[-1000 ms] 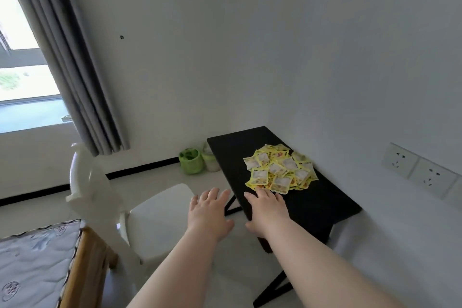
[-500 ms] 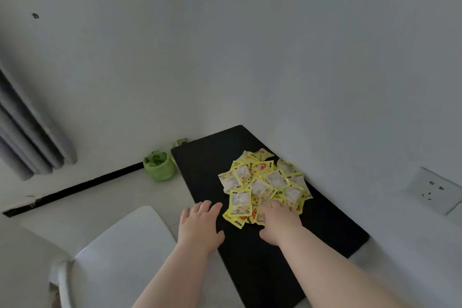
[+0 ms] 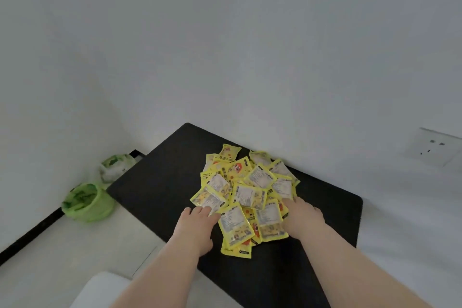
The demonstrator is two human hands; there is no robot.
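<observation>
A heap of several yellow snack packets (image 3: 246, 195) lies on a small black table (image 3: 160, 182) set against the white wall. My left hand (image 3: 193, 226) lies palm down at the heap's near left edge, its fingertips touching a packet there. My right hand (image 3: 301, 217) rests palm down at the heap's near right edge, fingers straight and pushed against the packets. Neither hand holds a packet.
A green-lined bin (image 3: 86, 204) and a pale bag (image 3: 113, 169) stand on the floor left of the table. A wall socket (image 3: 433, 146) sits at the right. A white chair seat (image 3: 100, 291) shows at the bottom left.
The view has closed in on the table. My left hand moved from the table's left edge onto the heap's left side; my right hand shifted to the heap's right side.
</observation>
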